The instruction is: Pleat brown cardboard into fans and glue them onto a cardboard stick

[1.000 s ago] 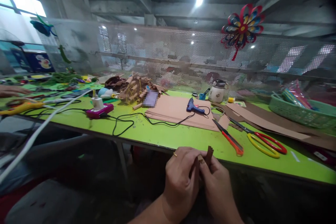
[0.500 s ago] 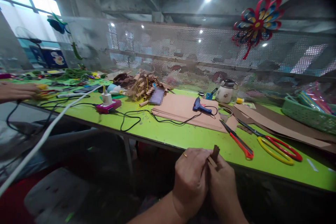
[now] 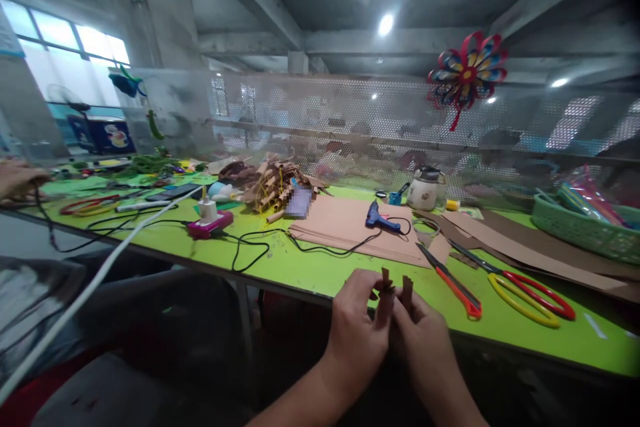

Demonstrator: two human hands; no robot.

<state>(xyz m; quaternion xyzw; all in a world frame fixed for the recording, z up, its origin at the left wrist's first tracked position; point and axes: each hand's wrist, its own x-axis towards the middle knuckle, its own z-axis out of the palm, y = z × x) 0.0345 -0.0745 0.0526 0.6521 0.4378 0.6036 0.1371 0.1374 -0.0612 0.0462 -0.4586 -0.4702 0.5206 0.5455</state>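
Note:
My left hand [image 3: 356,317] is closed, pinching a narrow brown strip [image 3: 385,303] between thumb and fingers. Close beside it my right hand [image 3: 424,333] grips another brown strip [image 3: 407,292], whose end stands up above the fingers. Whether the two strips join lower down is hidden by the hands. Both hands are just off the front edge of the green table [image 3: 300,273]. Beyond them lie a stack of brown sheets [image 3: 335,213], a blue glue gun [image 3: 383,219] on top of it, and a utility knife [image 3: 453,283] with an orange-red handle.
Scissors [image 3: 530,293] with red and yellow handles lie at right, near a green basket [image 3: 590,227]. A lidded jar [image 3: 425,188] stands behind. A pink power strip [image 3: 210,223] trails black cords. Brown rolled pieces [image 3: 275,183] are heaped mid-table. Another person's hand [image 3: 20,180] is far left.
My hands have parted slightly at the fingertips, and a strip end now shows upright in each. The other person's hand has shifted left, uncovering scissors there. The view has tilted up a little.

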